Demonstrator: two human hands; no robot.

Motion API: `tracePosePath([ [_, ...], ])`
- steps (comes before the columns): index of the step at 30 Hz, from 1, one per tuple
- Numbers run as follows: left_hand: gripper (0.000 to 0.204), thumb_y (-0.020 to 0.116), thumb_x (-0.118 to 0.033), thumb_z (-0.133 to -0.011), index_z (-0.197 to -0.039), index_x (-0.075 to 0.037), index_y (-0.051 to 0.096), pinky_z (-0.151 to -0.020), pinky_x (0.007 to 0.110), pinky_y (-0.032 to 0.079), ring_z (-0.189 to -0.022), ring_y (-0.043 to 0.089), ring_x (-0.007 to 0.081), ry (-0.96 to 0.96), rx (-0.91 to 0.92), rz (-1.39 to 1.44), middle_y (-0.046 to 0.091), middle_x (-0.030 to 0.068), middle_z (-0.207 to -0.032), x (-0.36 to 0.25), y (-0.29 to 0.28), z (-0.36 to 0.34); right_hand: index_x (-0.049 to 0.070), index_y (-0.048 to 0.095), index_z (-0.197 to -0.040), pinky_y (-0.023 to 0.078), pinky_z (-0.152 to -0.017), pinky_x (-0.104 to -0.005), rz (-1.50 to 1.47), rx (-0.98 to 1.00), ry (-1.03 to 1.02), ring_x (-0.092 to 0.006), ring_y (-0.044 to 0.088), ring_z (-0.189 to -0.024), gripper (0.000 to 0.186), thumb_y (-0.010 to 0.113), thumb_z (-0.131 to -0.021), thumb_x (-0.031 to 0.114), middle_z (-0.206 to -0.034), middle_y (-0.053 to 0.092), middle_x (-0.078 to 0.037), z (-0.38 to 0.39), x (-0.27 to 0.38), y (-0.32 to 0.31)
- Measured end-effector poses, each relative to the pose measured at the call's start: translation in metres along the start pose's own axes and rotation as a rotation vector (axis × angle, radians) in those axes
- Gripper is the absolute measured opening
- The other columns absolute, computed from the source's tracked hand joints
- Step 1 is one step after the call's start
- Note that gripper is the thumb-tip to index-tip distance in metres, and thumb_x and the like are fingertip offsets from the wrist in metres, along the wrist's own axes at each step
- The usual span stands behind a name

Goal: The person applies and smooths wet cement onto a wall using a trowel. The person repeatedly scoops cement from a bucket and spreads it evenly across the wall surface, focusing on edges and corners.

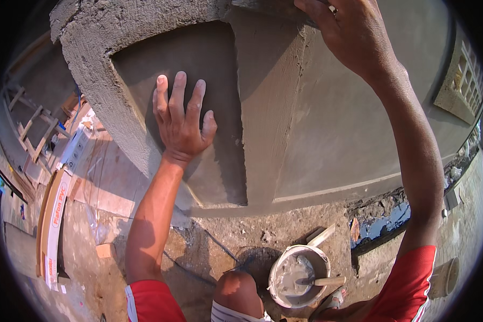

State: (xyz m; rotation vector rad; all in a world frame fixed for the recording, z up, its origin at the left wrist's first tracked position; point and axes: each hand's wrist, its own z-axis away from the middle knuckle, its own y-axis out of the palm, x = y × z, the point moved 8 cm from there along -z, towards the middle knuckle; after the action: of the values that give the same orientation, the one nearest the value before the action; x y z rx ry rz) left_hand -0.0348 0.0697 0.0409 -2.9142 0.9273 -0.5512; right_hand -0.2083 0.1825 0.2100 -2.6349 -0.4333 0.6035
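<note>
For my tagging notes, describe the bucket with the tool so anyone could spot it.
Below the grey wall, look right of the knee. The pale-rimmed bucket there shows a wooden-handled tool in wet grey mix, unlike the far-right container.

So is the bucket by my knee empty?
No, not empty: the bucket holds grey mix, with a wooden-handled tool resting in it. How deep the mix goes, I can't tell.

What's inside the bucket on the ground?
The bucket holds grey mix and a wooden-handled tool, its handle crossing the rim. The mix covers the bottom, so that and anything sunk there can't be seen.
</note>
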Motion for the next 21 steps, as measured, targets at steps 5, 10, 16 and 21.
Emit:
tracePosePath([
  [5,0.050,0.053,-0.029,-0.088,-0.132,-0.006,0.057,-0.111,0.054,0.028,-0.139,0.029,0.0436,0.018,-0.017,0.000,0.040,0.0184,-0.146,0.002,0.001,-0.001,0.015,0.062,-0.117,0.050,-0.077,-0.0370,-0.033,0.025,-0.119,-0.0240,0.055,-0.089,0.035,0.067,-0.084,0.005,-0.096,0.058,-0.004,0.075,0.014,0.050],
  [10,0.051,0.053,-0.027,-0.085,-0.131,-0.005,0.057,-0.112,0.053,0.028,-0.140,0.029,0.0428,0.013,-0.036,0.012,0.040,0.0184,-0.146,-0.002,0.002,-0.002,0.018,0.053,-0.130,0.048,-0.077,-0.0391,-0.090,0.287,-0.112,-0.0242,0.054,-0.100,0.060,0.072,-0.076,0.003,-0.109,0.055,-0.007,0.177,0.047,0.109],
  [16,0.052,0.052,-0.028,-0.085,-0.131,-0.004,0.057,-0.113,0.052,0.027,-0.140,0.028,0.0427,0.021,-0.017,-0.010,0.040,0.0189,-0.146,0.002,0.000,-0.001,0.015,0.054,-0.125,0.045,-0.077,-0.0383,-0.208,0.469,-0.151,-0.0240,0.051,-0.100,0.044,0.064,-0.083,0.016,-0.106,0.051,-0.008,0.300,0.105,0.177],
  [21,0.051,0.051,-0.028,-0.086,-0.131,-0.004,0.057,-0.113,0.054,0.026,-0.140,0.028,0.0428,0.014,-0.036,0.013,0.040,0.0189,-0.146,-0.002,0.004,-0.001,0.009,0.055,-0.124,0.047,-0.084,-0.0404,-0.393,0.882,0.088,-0.0289,0.055,-0.104,0.039,0.063,-0.086,0.011,-0.111,0.055,-0.012,0.373,0.137,0.206],
])
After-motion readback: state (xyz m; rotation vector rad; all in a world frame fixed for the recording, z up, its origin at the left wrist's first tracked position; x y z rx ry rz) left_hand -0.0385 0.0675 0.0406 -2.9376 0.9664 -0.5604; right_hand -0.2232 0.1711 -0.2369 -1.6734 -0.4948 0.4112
